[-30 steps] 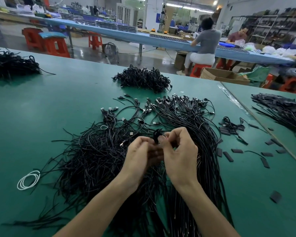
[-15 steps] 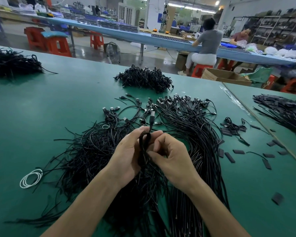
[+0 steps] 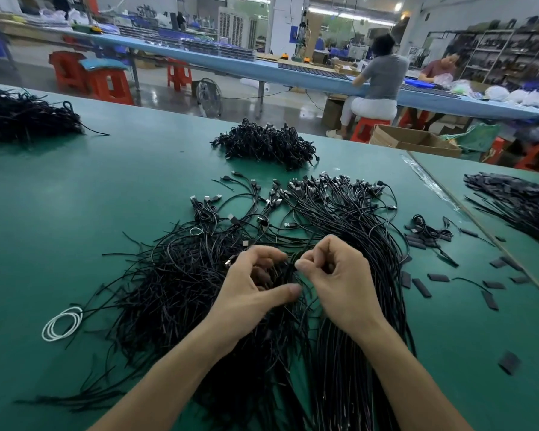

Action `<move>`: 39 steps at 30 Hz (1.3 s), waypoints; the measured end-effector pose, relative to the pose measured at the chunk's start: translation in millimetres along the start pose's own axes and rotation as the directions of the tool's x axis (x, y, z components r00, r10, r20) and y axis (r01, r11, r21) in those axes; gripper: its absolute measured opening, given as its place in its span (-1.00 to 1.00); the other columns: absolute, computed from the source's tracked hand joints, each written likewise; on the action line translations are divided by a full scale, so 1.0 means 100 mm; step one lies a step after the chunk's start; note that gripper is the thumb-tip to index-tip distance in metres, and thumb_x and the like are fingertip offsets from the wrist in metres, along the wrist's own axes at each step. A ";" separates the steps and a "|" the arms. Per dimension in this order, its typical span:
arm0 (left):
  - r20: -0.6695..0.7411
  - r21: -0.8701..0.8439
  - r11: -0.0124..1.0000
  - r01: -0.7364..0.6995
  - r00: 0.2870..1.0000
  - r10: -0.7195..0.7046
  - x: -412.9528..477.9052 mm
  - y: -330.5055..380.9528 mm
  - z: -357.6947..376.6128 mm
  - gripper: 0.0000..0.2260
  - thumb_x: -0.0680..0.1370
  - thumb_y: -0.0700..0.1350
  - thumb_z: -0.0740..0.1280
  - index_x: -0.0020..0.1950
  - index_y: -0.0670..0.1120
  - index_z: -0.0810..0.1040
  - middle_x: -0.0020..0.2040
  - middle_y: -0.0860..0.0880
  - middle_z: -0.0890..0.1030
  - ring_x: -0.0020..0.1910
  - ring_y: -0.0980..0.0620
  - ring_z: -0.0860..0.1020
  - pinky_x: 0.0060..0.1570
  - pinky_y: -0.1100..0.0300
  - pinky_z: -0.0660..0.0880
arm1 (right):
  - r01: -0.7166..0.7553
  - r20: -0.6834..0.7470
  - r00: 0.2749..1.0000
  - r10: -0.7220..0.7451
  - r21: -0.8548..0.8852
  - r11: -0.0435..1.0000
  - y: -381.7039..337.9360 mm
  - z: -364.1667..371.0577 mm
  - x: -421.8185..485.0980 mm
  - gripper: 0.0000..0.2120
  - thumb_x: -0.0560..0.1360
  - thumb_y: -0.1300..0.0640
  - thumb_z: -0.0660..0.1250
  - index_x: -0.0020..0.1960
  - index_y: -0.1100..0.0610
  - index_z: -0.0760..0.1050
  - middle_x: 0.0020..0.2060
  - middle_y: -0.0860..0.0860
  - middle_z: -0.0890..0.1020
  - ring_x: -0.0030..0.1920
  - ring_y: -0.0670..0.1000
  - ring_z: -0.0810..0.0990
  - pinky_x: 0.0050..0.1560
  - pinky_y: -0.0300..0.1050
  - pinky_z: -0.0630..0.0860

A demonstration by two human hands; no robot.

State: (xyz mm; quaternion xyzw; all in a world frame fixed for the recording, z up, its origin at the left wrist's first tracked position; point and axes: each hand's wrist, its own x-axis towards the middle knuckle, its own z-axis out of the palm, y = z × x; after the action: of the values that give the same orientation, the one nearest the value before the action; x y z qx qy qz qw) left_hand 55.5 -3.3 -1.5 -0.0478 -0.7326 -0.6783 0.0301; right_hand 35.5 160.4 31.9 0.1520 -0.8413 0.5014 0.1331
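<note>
Black thin cable folded into a short hank sits between the two hands, low over the spread of loose black USB cables at the centre of the green desk. Half a second ago it stood upright and higher, with its plug poking up toward 12 o'clock. Now the plug is out of sight and the hank has sunk against the spread, both hands having dropped with it. The left hand curls its fingers round the hank from 9 o'clock, thumb stretched across beneath it. The right hand is closed to a tight pinch of thumb and forefinger on the hank's top from 3 o'clock. I judge the folding finished and the binding in hand, though no tie shows in the fingers. Flat black strips lie at 3 o'clock, a heap of bound black bundles at 12 o'clock, a white wire coil at 8 o'clock.
</note>
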 end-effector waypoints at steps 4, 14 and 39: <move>-0.115 0.027 0.998 0.061 0.992 -0.057 0.02 -0.03 0.07 -0.52 0.24 0.16 0.59 -0.04 -0.03 0.46 -0.36 0.08 0.48 -0.43 0.15 0.40 -0.36 0.23 0.40 | 0.055 -0.118 0.991 -0.059 -0.034 0.998 -0.04 0.04 -0.01 -0.59 0.48 0.28 0.47 -0.31 -0.05 0.32 -0.26 -0.22 0.62 -0.22 -0.20 0.61 -0.21 -0.41 0.49; 0.144 -0.723 0.623 0.298 0.947 -0.286 0.15 0.12 0.15 -0.70 0.59 -0.15 0.19 0.25 -0.29 0.48 -0.10 -0.21 0.65 -0.19 -0.10 0.64 -0.18 0.09 0.62 | 0.036 -0.204 0.979 0.016 0.246 0.969 -0.12 0.28 -0.09 -0.66 0.48 0.35 0.45 -0.27 0.08 0.35 -0.24 -0.13 0.67 -0.25 -0.17 0.66 -0.22 -0.34 0.54; -0.471 0.239 0.958 0.155 0.882 -0.025 1.25 -0.32 -0.87 -0.73 0.55 -0.16 0.43 0.21 -0.09 0.49 -0.02 -0.09 0.65 -0.07 -0.05 0.65 -0.05 0.03 0.61 | -0.391 -0.063 0.920 0.387 -0.185 0.902 0.62 0.10 -0.10 -0.90 0.56 0.10 0.39 -0.12 -0.04 0.53 -0.20 -0.11 0.62 -0.15 -0.18 0.59 -0.22 -0.42 0.45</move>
State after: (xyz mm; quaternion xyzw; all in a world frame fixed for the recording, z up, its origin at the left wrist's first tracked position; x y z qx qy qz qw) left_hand -73.8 -89.3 -13.1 0.1545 -0.7910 -0.5643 0.1787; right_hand 20.1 180.6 -26.1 -0.0388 -0.8977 0.4354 0.0550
